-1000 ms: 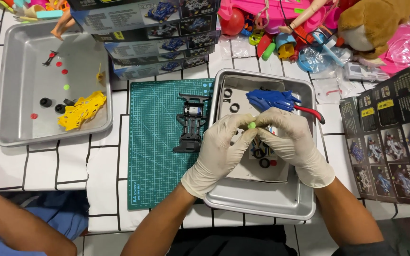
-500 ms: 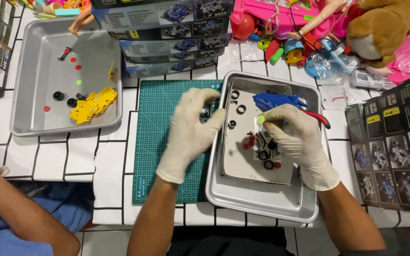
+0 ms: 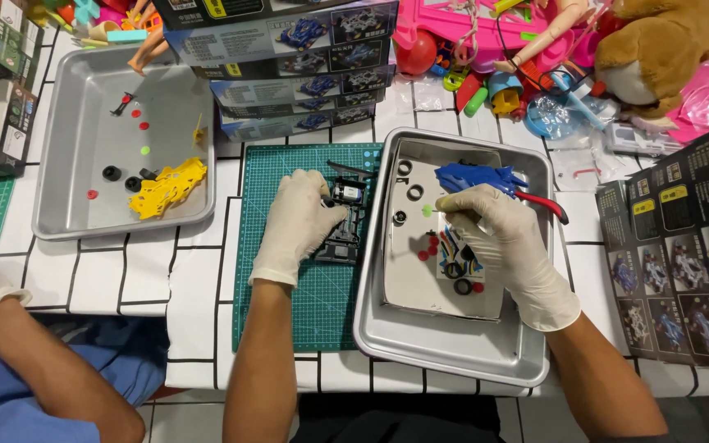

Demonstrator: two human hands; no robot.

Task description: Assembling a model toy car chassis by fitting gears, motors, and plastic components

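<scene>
White-gloved left hand [image 3: 299, 223] grips the black chassis [image 3: 345, 223] on the green mat [image 3: 289, 303]; right hand [image 3: 498, 238], nearer the tray [image 3: 453, 361], pinches a small green part [image 3: 428, 210] just left of its fingertips.

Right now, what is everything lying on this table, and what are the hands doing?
Metal trays: two, silver; left, right.
Cutting mat: one, green, centre.
Toy car chassis: one, black, on the mat.
Yellow car body: one, in left tray.
Blue car body: one, in right tray.
Small wheels and rings: several, black and red, right tray.
Kit boxes: stacked, top centre.
Toys: many, mixed colours, top right.
Co-worker's arm: bottom left.
Left hand: white glove, on chassis.
Right hand: white glove, pinching a small green part.
</scene>
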